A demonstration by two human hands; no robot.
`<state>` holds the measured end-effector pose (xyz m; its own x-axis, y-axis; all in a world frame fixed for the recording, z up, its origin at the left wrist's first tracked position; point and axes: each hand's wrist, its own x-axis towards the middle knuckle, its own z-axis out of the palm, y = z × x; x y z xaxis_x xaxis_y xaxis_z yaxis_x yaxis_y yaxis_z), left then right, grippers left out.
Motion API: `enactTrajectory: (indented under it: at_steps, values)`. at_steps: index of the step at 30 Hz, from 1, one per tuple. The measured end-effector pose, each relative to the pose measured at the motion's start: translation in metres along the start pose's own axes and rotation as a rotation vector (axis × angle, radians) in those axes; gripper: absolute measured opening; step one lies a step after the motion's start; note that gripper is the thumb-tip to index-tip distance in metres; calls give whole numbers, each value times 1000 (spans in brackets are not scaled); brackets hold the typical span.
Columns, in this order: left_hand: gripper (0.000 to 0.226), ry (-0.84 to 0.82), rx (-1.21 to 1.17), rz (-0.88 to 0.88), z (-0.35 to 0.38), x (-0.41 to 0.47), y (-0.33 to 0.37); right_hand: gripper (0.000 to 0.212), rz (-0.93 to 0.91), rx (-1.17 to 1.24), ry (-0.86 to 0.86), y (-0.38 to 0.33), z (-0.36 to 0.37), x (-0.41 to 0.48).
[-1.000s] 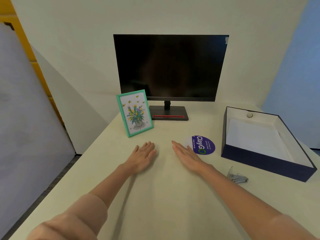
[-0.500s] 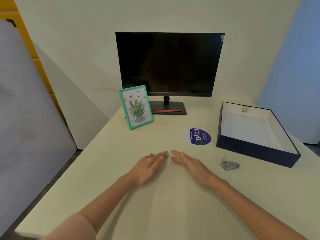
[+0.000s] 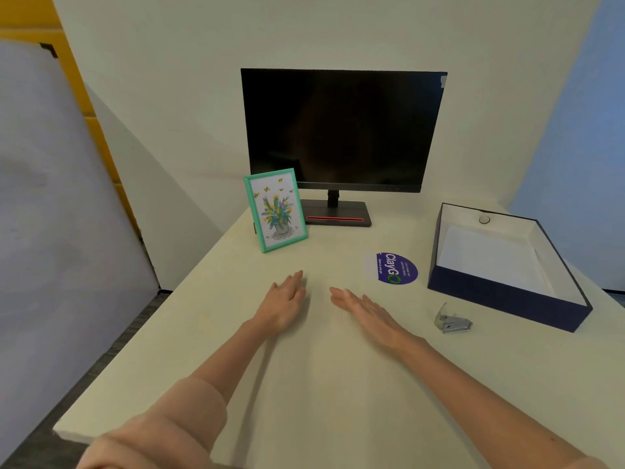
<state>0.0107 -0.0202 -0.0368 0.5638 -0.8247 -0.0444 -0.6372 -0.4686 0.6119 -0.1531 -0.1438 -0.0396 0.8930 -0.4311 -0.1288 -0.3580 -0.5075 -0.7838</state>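
Note:
My left hand (image 3: 284, 304) lies flat, palm down, on the cream table (image 3: 321, 384), fingers straight and together. My right hand (image 3: 367, 314) rests flat beside it with a small gap between them, fingers pointing up and left. Neither hand holds anything. A small silver metal clip (image 3: 451, 321) lies to the right of my right hand, apart from it. A round purple "ClayGo" sticker (image 3: 394, 268) sits on the table beyond my right hand.
A green picture frame with a flower drawing (image 3: 274, 209) stands upright at the back left of the table. A dark monitor (image 3: 341, 130) stands behind it. An open navy box with white lining (image 3: 504, 289) sits at the right. The table's left edge drops to the floor.
My hands drew close until the fingertips nearly met, then parted a little and slid forward. The view shifted as my head moved.

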Motion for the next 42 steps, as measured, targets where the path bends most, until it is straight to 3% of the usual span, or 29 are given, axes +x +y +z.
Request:
enactTrajectory:
  at_steps: [4,6,12,17,20,23,25,27,31,42]
  values:
    - [50,-70,120,50,4,9,2,56,-7,201,72,6,-9,-9]
    - [49,-95,124,81,5,6,2,57,-3,192,106,3,-16,0]
    - [45,-116,74,176,7,-27,-3,58,20,62,-7,-15,-8,29]
    - [40,54,-232,108,5,-36,-14,56,25,53,-29,-11,2,5]
    - [39,118,-287,74,6,-34,-6,52,2,114,-26,2,5,-14]
    - [40,159,-263,47,13,-33,4,35,-33,244,203,10,4,-21]
    - [40,206,-281,19,17,-32,5,22,-10,82,448,16,5,-23]
    - [40,247,-324,-10,17,-33,5,12,60,-53,579,20,10,-22]
    - [40,252,-311,-21,18,-36,6,15,200,-220,577,11,21,-12]
    - [36,327,-345,-49,21,-30,3,13,364,-308,543,-9,26,16]
